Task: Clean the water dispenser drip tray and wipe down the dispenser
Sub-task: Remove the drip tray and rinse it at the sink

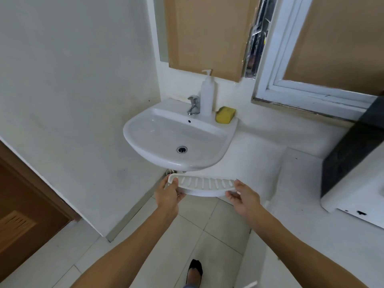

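Observation:
A white slotted drip tray [204, 184] is held level in front of me, just below the front rim of a white wall sink [153, 134]. My left hand [169, 194] grips the tray's left end, thumb on top. My right hand [244, 197] holds its right end. Both arms stretch forward over the tiled floor. At the far right edge stands the white water dispenser [357, 194], only partly in view.
On the sink's back ledge are a chrome tap [194, 105], a white pump bottle [207, 94] and a yellow sponge [225, 114]. A dark panel [353, 150] stands by the dispenser. A brown door [20, 215] is at left. My foot [194, 271] is on the floor tiles.

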